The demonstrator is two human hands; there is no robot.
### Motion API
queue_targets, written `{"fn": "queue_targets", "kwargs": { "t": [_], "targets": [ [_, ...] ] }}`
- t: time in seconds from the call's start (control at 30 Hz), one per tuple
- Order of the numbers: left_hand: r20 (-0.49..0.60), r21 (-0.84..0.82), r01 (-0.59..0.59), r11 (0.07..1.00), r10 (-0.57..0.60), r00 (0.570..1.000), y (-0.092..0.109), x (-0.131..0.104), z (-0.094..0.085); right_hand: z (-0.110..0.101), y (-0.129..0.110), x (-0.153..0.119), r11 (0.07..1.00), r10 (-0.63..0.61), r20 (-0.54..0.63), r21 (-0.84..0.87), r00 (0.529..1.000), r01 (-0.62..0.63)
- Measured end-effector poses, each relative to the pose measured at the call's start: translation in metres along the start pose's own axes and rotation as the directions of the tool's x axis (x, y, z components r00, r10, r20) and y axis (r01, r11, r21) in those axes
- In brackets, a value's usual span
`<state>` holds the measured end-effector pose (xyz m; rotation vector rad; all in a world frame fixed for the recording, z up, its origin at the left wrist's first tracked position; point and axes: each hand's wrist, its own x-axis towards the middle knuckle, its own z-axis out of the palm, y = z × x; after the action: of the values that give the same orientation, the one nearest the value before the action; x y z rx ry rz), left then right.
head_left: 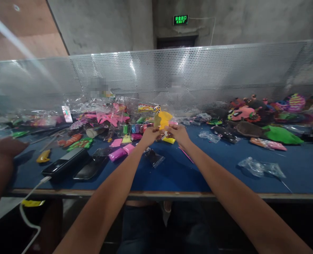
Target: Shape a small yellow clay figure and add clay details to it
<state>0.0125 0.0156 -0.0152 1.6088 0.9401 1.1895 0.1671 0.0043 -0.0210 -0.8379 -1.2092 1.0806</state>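
Above the middle of the blue table, both hands hold a yellow figure (165, 119) with a patterned black-and-white bit at its top; I cannot tell its exact kind. My left hand (151, 135) pinches its lower left side. On the lower right, the fingers of my right hand (178, 133) are closed on it, with a small whitish bit showing between the hands. Just below lies a yellow packet (169, 140). Pink packets (116, 142) and a purple packet (117, 154) lie left of my left hand. A black packet (155, 157) and a thin pink stick (186, 155) lie nearer the front.
A co-worker's arm (3, 155) rests at the far left, beside a black device (63, 163) with a white cable and a dark phone (90, 167). Crumpled clear plastic (261, 167) lies right. Colourful soft figures (243, 114) pile up before a perforated metal screen (135, 74).
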Motion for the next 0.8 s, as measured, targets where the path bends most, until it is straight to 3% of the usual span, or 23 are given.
{"fn": "queue_targets", "kwargs": {
  "t": [0.13, 0.27, 0.5, 0.57, 0.67, 0.73, 0.8],
  "targets": [
    [-0.01, 0.027, -0.01, 1.0, 0.01, 1.0, -0.001, 0.002, -0.002, -0.002, 0.001, 0.002, 1.0, -0.013, 0.01, -0.023, 1.0, 0.014],
    [-0.008, -0.088, -0.036, 0.995, 0.035, 0.999, -0.002, 0.003, 0.002, -0.002, 0.002, 0.003, 0.994, -0.08, -0.004, -0.076, 0.997, 0.079],
    [-0.142, -0.243, -0.066, 0.968, 0.032, 0.989, 0.0, 0.003, 0.006, 0.003, 0.001, -0.001, 0.964, -0.17, 0.037, -0.199, 0.985, 0.174],
    [-0.171, -0.235, -0.066, 0.97, 0.025, 0.985, 0.002, 0.002, 0.006, 0.002, 0.0, -0.001, 0.907, -0.234, 0.057, -0.347, 0.971, 0.239],
    [-0.198, -0.219, -0.066, 0.974, 0.022, 0.98, 0.003, 0.001, 0.009, -0.002, 0.0, -0.002, 0.749, -0.327, 0.07, -0.589, 0.942, 0.304],
    [-0.213, -0.199, -0.063, 0.978, 0.02, 0.977, 0.002, 0.001, 0.011, -0.004, 0.001, -0.002, 0.687, -0.373, 0.072, -0.649, 0.925, 0.327],
    [-0.206, -0.167, -0.052, 0.985, 0.017, 0.978, -0.001, 0.002, 0.013, -0.005, 0.002, -0.001, 0.697, -0.393, 0.051, -0.634, 0.918, 0.334]
  ]
}}
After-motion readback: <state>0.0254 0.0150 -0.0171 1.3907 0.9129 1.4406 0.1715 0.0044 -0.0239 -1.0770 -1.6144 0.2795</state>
